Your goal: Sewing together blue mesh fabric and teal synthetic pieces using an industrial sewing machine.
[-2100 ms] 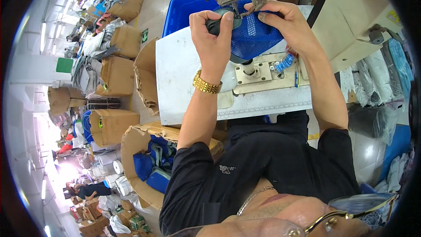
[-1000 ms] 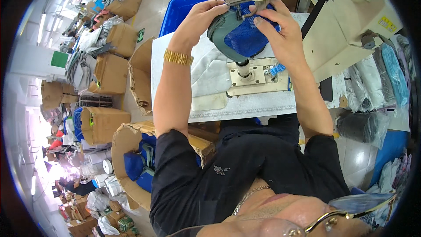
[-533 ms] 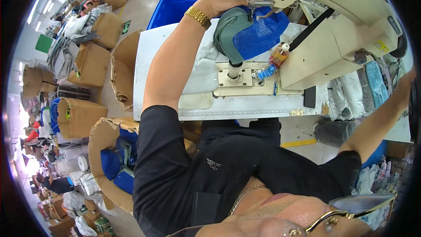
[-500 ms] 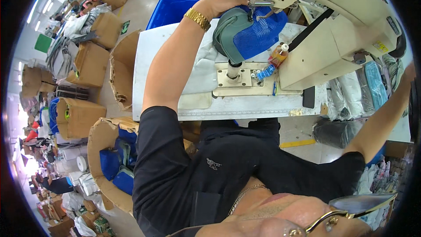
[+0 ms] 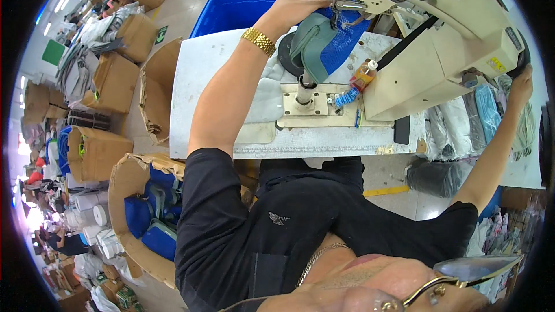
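A piece sewn from grey-green fabric [image 5: 315, 43] and blue mesh [image 5: 344, 46] sits at the needle of a cream post-bed sewing machine [image 5: 428, 63]. Just left of the needle and presser foot, my left hand [image 5: 298, 4] is closed, its fingertips at the metal fitting [image 5: 350, 4] above the piece. What those fingers pinch is hidden. At the machine's far right end, my right hand [image 5: 522, 85] is wrapped on the dark handwheel [image 5: 523, 58]. Below the piece stands the machine's metal post [image 5: 304, 92].
On the white table [image 5: 217, 92] are a small orange bottle [image 5: 364, 75], a blue coil-like item [image 5: 347, 98] and white fabric [image 5: 263, 101]. A blue bin [image 5: 228, 8] stands behind. A cardboard box [image 5: 118, 193] with blue pieces is at lower left; bundled fabrics [image 5: 457, 121] lie right.
The fabric piece has turned and folded beneath the needle, so less blue mesh shows. My right hand has come up onto the handwheel. My left hand stays by the needle.
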Tool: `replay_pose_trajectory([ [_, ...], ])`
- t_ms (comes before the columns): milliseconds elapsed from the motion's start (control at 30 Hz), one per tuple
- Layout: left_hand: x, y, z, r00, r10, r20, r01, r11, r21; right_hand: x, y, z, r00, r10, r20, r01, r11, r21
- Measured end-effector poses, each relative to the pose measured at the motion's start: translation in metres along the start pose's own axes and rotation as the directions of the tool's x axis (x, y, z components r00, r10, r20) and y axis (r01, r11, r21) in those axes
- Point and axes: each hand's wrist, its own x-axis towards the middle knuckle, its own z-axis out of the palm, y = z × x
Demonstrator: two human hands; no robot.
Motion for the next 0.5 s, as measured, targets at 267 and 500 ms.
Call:
replay_pose_trajectory([
  [267,-0.035,0.009,0.007,0.868,0.101,-0.486,-0.109,0.994,0.013,-0.044,-0.039,-0.020,0.984,0.068,-0.167,-0.066,0.998,0.018],
  [500,-0.054,0.025,-0.002,0.748,0.657,-0.096,-0.397,0.557,0.730,-0.059,-0.037,-0.016,0.939,0.266,0.217,-0.336,0.585,0.738],
])
